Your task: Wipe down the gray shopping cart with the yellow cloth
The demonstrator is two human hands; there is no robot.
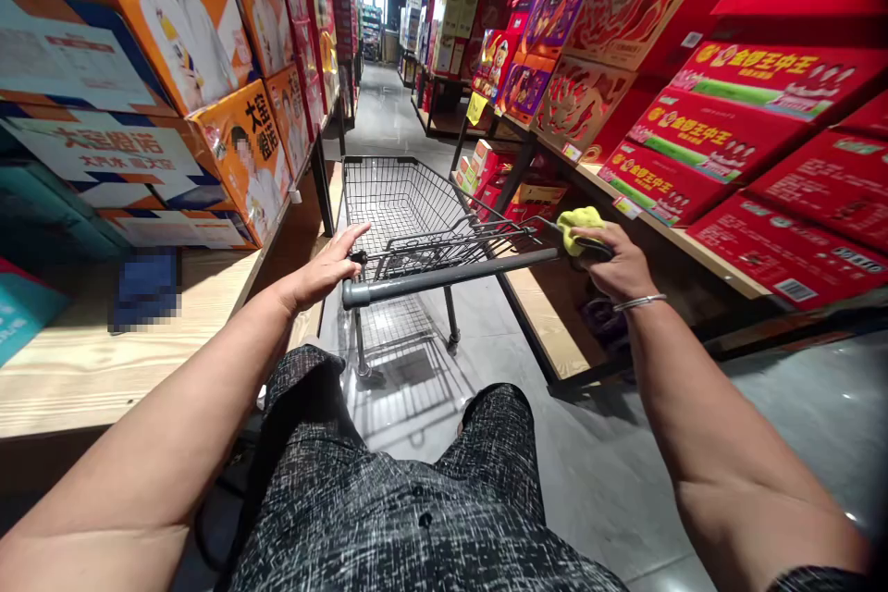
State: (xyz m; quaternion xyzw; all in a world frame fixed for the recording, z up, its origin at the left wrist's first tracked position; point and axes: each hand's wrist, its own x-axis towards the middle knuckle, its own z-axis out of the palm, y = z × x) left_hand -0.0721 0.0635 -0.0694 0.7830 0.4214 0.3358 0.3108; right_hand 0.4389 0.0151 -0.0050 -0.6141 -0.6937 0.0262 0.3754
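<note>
A dark wire shopping cart (pixel 399 203) stands in front of me, its grey handlebar (pixel 450 277) slanting up to the right. My left hand (pixel 326 270) rests at the left end of the cart's frame, just above the handlebar's end cap, with its fingers stretched forward and not wrapped round it. In my right hand (pixel 614 261) is a bunched yellow-green cloth (pixel 581 229), held at the right end of the handlebar. The fingers' undersides and part of that handlebar end are hidden. The cart's basket shows bare wire mesh.
Orange drink cartons (pixel 242 148) are stacked on a wooden shelf (pixel 208 324) at left. Red boxes (pixel 694 129) fill the right-hand shelf (pixel 694 245), close to the cart. A grey tiled aisle (pixel 385 92) runs ahead between more stacked goods.
</note>
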